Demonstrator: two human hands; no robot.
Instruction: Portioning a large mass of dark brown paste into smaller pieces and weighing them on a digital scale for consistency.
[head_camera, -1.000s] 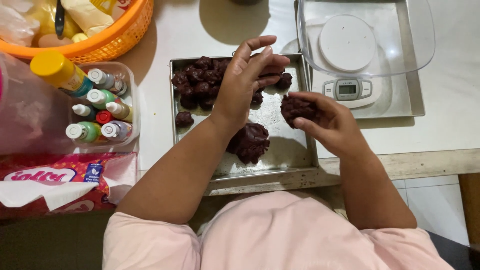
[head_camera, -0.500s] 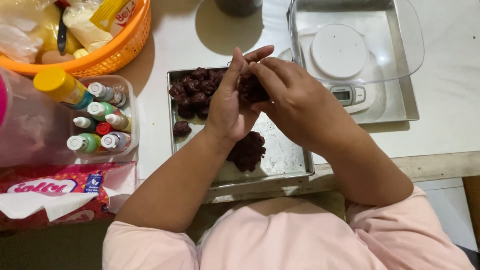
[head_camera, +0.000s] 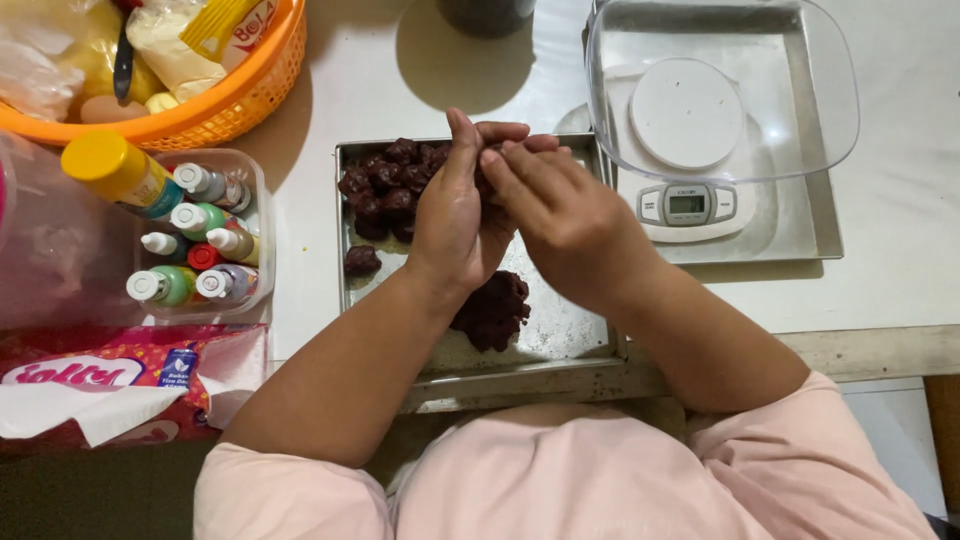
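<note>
Dough (head_camera: 487, 183), dark brown, sits pressed between our palms above the tray (head_camera: 570, 335); left hand (head_camera: 455, 215) upright with fingers straight and together, right hand (head_camera: 565, 215) closed over it from the other side, only a sliver showing. Rolled balls (head_camera: 385, 185) crowd the tray's far left corner, one ball (head_camera: 361, 260) lies apart, a lump (head_camera: 493, 310) near us. Scale (head_camera: 690, 205) right, bottles (head_camera: 195, 245) left.

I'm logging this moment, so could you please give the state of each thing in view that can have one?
Left hand: pressed palm to palm against right hand, dark dough between them.
Metal tray: partly filled with dough balls.
Dough lump: unshaped, on tray.
Kitchen scale: switched on, clear empty bowl on top.
Small bottles: capped, lying in a clear tub.
</note>
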